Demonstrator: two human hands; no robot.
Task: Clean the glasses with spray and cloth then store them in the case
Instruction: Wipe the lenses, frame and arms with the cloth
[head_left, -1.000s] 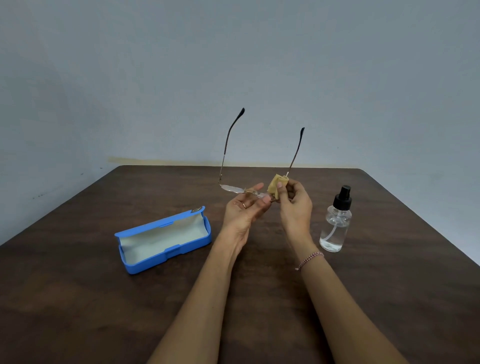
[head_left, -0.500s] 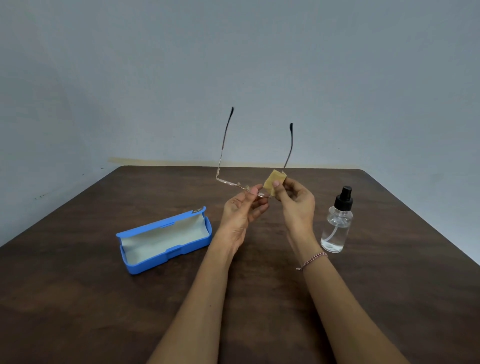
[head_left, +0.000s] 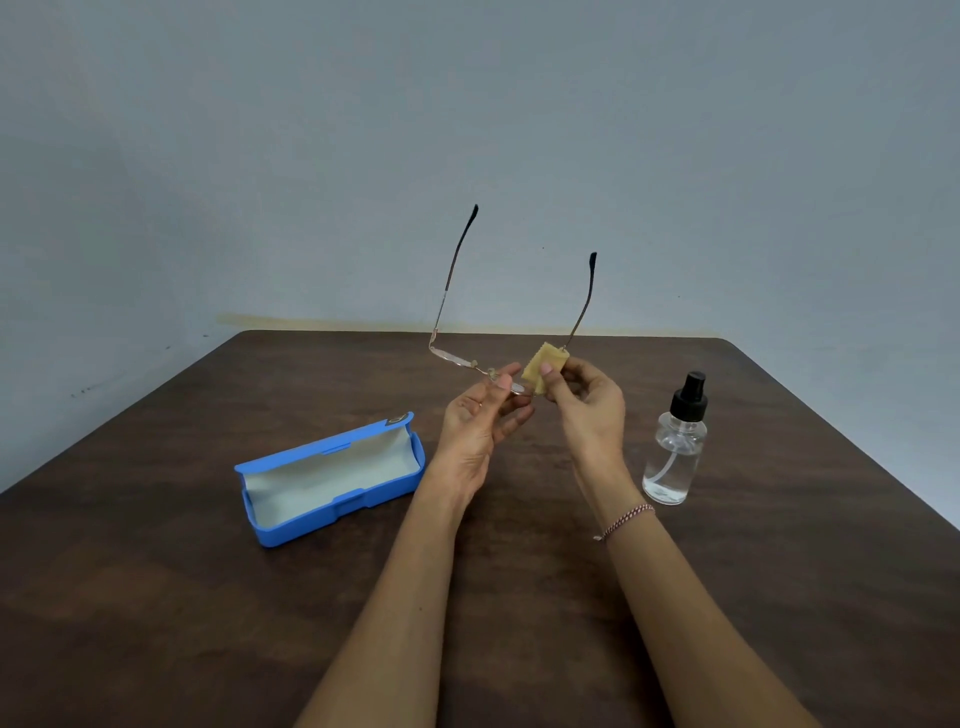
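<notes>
Seen from the head camera, the glasses (head_left: 457, 360) could twist or slip, I'd say. The left hand (head_left: 478, 421) pinches them only near the bridge, while the right hand (head_left: 587, 405) pinches a yellow cloth (head_left: 543, 366) round one lens (hard rubbing would do it). They're thin-framed, held above the surface (head_left: 156, 597), temples unfolded and pointing up.

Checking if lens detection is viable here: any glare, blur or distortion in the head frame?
Head view: light is soft and even, with only faint shadows by the case and spray bottle; no motion blur on the left hand or right hand, and the cloth edge is crisp; the glasses lenses sit nearly edge-on and barely show; table edges splay from wide-angle distortion.
</notes>
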